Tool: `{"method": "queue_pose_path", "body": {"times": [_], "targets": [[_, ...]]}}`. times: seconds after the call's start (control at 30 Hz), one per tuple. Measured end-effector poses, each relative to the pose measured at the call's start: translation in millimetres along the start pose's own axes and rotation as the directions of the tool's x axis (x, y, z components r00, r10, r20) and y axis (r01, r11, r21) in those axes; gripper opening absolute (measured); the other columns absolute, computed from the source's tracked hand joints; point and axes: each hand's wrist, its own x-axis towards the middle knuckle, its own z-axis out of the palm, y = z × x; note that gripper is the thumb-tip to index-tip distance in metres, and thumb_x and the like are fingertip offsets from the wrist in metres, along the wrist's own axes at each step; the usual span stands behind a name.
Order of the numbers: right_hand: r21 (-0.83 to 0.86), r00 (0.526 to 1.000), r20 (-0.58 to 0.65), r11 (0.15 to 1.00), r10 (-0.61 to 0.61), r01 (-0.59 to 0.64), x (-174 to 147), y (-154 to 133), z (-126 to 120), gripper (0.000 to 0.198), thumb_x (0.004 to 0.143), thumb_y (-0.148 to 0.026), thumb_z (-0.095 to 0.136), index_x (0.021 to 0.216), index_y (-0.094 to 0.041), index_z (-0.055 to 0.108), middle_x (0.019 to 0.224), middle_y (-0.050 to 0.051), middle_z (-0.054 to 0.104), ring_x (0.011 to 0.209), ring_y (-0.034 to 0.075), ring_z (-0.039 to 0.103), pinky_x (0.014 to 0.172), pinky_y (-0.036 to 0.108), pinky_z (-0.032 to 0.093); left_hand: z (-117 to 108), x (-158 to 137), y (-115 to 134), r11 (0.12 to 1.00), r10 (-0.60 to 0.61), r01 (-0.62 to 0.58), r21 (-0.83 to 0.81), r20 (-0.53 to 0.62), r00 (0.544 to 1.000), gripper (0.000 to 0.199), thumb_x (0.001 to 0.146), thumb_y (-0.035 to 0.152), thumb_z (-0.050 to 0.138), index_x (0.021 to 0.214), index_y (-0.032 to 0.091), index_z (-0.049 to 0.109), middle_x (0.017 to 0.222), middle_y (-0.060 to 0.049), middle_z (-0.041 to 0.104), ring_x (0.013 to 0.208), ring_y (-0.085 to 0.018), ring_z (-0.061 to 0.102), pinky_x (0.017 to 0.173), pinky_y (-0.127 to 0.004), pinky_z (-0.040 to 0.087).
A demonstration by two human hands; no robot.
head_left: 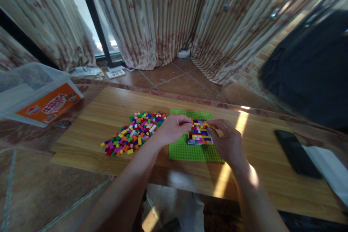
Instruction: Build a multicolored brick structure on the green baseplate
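A block of stacked, many-coloured toy building bricks stands on a green studded baseplate. My left hand is at the block's upper left corner, thumb and forefinger pinched together. Whatever small piece may be between those fingertips is hidden. At the block's upper right edge is my right hand, its fingers and thumb closed in close to the bricks. I cannot make out what its fingertips hold. Left of the baseplate, a heap of loose bricks in mixed colours spreads over the wooden table, partly behind my left hand.
The wooden table bears a black phone and a white sheet at the right. A clear plastic bin with an orange label stands at the far left. Striped curtains hang beyond, and a dark covered shape stands at right.
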Motion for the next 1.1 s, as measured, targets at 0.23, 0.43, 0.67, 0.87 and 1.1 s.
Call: {"method": "queue_pose_path", "body": {"times": [0.23, 0.43, 0.67, 0.87, 1.1], "targets": [[0.009, 0.999, -0.023, 0.999, 0.047, -0.047, -1.7, -0.2, 0.9, 0.016, 0.086, -0.021, 0.057, 0.095, -0.019, 0.07, 0.092, 0.007, 0.071, 0.085, 0.021, 0.067, 0.076, 0.037, 0.055, 0.1, -0.1, 1.1, 1.0, 0.007, -0.007, 0.007, -0.008, 1.0, 0.021, 0.081, 0.026, 0.058, 0.088, 0.013, 0.072, 0.07, 0.0, 0.062, 0.063, -0.01, 0.051, 0.057, -0.021, 0.037], [0.116, 0.984, 0.003, 0.977, 0.18, -0.18, -2.5, 3.6, 1.5, 0.017, 0.083, -0.027, 0.061, 0.095, -0.019, 0.071, 0.09, 0.006, 0.07, 0.076, 0.018, 0.066, 0.072, 0.037, 0.056, -0.2, -0.4, 0.3, 1.0, -0.008, 0.008, 0.006, 0.007, 1.0, 0.022, 0.081, 0.028, 0.057, 0.09, 0.013, 0.072, 0.07, 0.0, 0.063, 0.062, -0.01, 0.051, 0.056, -0.022, 0.037], [0.381, 0.91, 0.031, 0.837, 0.412, -0.392, -3.7, 12.5, 5.0, 0.021, 0.078, -0.033, 0.068, 0.095, -0.02, 0.071, 0.089, 0.006, 0.073, 0.078, 0.019, 0.069, 0.074, 0.038, 0.058, -0.8, 0.8, -0.6, 0.999, 0.014, -0.014, 0.043, -0.009, 1.0, 0.021, 0.081, 0.027, 0.058, 0.091, 0.013, 0.071, 0.077, -0.002, 0.067, 0.067, -0.012, 0.056, 0.061, -0.023, 0.042], [0.407, 0.875, 0.032, 0.794, 0.482, -0.452, -3.1, 12.8, 9.9, 0.026, 0.075, -0.037, 0.07, 0.093, -0.018, 0.072, 0.084, 0.007, 0.075, 0.075, 0.021, 0.071, 0.071, 0.038, 0.059, 0.6, -0.3, 1.1, 1.0, 0.001, -0.001, 0.017, -0.029, 1.0, 0.02, 0.081, 0.026, 0.057, 0.089, 0.013, 0.07, 0.072, -0.002, 0.065, 0.064, -0.011, 0.054, 0.059, -0.022, 0.041], [0.362, 0.876, 0.044, 0.81, 0.48, -0.462, -3.1, 11.9, 9.0, 0.025, 0.076, -0.036, 0.069, 0.092, -0.018, 0.073, 0.082, 0.007, 0.076, 0.073, 0.021, 0.071, 0.069, 0.038, 0.059, 0.7, 0.4, 1.7, 1.0, 0.0, 0.001, 0.027, -0.025, 1.0, 0.019, 0.081, 0.026, 0.057, 0.088, 0.013, 0.069, 0.071, -0.001, 0.064, 0.064, -0.011, 0.054, 0.059, -0.022, 0.041]]}}
